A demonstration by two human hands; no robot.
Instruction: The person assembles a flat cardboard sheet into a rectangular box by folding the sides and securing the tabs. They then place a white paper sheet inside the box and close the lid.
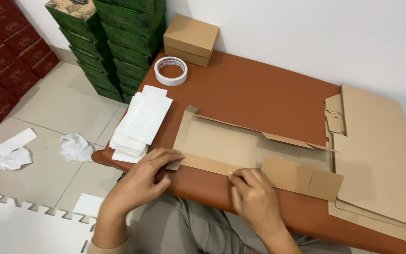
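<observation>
A flat cardboard box blank (240, 146) lies unfolded on the brown table (259, 89), near its front edge. The left hand (142, 181) presses fingertips on the blank's near-left corner flap; the right hand (254, 197) pinches the folded front strip — neither hand closes around anything. Just left sits a stack of white paper strips (142, 122), a tape roll (171, 71) behind it — more flat cardboard sheets (381, 155) piled to the right.
</observation>
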